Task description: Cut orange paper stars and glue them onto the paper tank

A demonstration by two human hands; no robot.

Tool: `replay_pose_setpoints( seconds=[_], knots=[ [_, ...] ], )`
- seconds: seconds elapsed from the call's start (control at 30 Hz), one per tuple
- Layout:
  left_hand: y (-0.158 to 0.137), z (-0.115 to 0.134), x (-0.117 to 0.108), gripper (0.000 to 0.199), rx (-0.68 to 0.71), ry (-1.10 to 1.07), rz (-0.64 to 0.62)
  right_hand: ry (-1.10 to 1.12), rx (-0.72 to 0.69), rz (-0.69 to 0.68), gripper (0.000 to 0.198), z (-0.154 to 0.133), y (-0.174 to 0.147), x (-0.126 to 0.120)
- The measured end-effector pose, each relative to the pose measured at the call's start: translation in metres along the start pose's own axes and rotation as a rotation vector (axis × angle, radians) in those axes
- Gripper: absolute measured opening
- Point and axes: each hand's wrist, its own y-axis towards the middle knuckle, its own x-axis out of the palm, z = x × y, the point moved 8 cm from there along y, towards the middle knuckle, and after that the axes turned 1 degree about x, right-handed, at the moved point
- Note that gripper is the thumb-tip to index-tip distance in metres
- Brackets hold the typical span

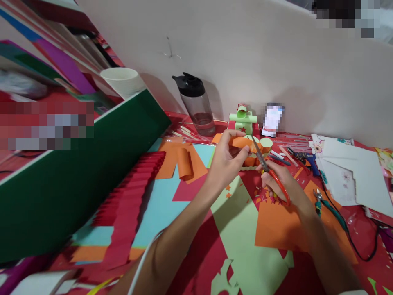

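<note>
My left hand [226, 159] pinches a curled piece of orange paper [239, 142] between thumb and fingers. In my right hand [283, 180] is a pair of scissors [260, 155] with orange-red handles, their blades pointing up and left beside the orange paper. Whether the blades touch the paper I cannot tell. Just behind my hands stands a light green paper figure [244, 124] made of rolled tubes, with a red star on its front. Below the held paper are more orange pieces with a pale wavy edge, partly hidden by my fingers.
Left of my hands lie an orange paper roll [184, 164] and red pleated paper [127, 213]. A dark green board [80, 176] slants across the left. Behind are a bottle [198, 108] and a phone [272, 119]. Pliers [330, 209] and a blue glue gun [312, 164] lie right.
</note>
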Motion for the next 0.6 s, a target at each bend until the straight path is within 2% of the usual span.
replay_pose_setpoints(
  seconds=[0.27, 0.6],
  knots=[
    [0.0006, -0.003, -0.0018, 0.028, 0.011, -0.002, 0.007, 0.006, -0.027, 0.024, 0.034, -0.0003, 0.0017, 0.0001],
    [-0.0017, 0.0004, -0.0019, 0.031, -0.069, 0.044, 0.003, 0.006, -0.056, 0.042, 0.034, -0.0021, 0.0034, -0.0006]
  ],
)
